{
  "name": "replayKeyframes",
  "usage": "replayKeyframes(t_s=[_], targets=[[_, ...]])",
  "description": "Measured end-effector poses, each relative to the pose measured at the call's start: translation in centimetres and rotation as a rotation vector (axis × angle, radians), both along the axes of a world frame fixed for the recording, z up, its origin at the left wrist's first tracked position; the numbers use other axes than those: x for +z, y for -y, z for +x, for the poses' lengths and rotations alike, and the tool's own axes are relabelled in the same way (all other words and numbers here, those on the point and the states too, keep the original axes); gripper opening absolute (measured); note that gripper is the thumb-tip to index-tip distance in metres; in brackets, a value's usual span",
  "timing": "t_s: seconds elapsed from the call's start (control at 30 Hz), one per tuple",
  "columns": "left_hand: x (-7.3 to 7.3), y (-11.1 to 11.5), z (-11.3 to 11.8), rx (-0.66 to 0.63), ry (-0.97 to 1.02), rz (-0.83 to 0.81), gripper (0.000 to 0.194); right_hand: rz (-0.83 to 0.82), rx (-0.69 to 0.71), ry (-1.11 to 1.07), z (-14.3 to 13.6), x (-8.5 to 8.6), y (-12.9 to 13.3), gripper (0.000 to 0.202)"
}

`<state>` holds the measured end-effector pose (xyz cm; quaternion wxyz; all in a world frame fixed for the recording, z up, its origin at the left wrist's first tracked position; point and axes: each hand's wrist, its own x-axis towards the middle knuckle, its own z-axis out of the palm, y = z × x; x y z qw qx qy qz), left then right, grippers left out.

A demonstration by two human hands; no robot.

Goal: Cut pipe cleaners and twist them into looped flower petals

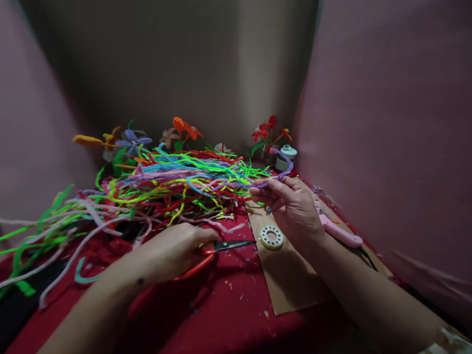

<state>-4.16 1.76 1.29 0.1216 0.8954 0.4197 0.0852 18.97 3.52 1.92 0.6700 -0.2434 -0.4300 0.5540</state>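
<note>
My left hand [180,248] is closed round the red-orange handles of a pair of scissors [236,244]. Their dark blades point right, toward the edge of a brown board, and look closed. Over that board, my right hand [289,206] pinches a purple pipe cleaner [284,172] between thumb and fingers. The pipe cleaner curves up and back from the fingertips. Just left of those fingertips lies a big heap of pipe cleaners [177,182] in green, pink, blue, yellow and red. On the board below my right hand rests a white ring with holes [272,237], apparently a tape roll.
A pink glue gun [341,231] lies on the brown board [291,290], right of my forearm. Pipe-cleaner flowers [186,129] stand along the back, with a pale jar [286,158] at the right. Small scraps dot the red cloth [221,314]. Pinkish walls rise at both sides.
</note>
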Motion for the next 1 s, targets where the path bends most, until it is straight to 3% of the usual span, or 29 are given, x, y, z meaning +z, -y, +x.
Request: replayKeyframes(t_s=[0.1, 0.2, 0.27, 0.37, 0.5, 0.63, 0.7, 0.83, 0.9, 1.0], targets=[[-1.4, -0.6, 0.9, 0.058, 0.104, -0.015, 0.027, -0.011, 0.061, -0.005, -0.3, 0.0, 0.4, 0.002], [-1.5, -0.6, 2.1, 0.102, 0.317, -0.029, 0.023, -0.036, 0.143, -0.026, -0.8, -0.3, 0.8, 0.001], [-1.1, -0.2, 3.3, 0.189, 0.571, -0.132, 0.025, -0.049, 0.200, -0.046, -1.4, -0.5, 1.1, 0.001], [-0.8, 0.6, 5.1, 0.250, 1.080, -0.475, 0.036, -0.077, 0.287, -0.050, -2.4, -1.2, 1.7, 0.004], [-1.4, 0.8, 6.2, 0.332, 1.504, -0.605, 0.031, -0.159, 0.398, -0.044, -3.4, -2.3, 1.8, 0.009], [-1.8, 0.3, 5.7, 0.340, 1.679, -0.702, 0.022, -0.174, 0.386, -0.145, -3.5, -2.2, 0.9, 0.007], [-1.7, 0.1, 5.3, 0.336, 1.716, -0.737, 0.020, -0.162, 0.349, -0.187, -3.1, -1.2, 0.4, 0.006], [-1.3, -0.5, 4.5, 0.381, 1.799, -0.747, 0.017, -0.230, 0.419, -0.203, -2.9, 0.6, -0.6, 0.010], [-1.2, -0.7, 4.2, 0.349, 1.863, -0.724, 0.016, -0.251, 0.418, -0.192, -3.5, 0.4, -1.0, 0.008], [-1.2, -1.0, 4.0, 0.322, 1.978, -0.755, 0.015, -0.265, 0.441, -0.182, -4.8, -1.3, -1.1, 0.007]])
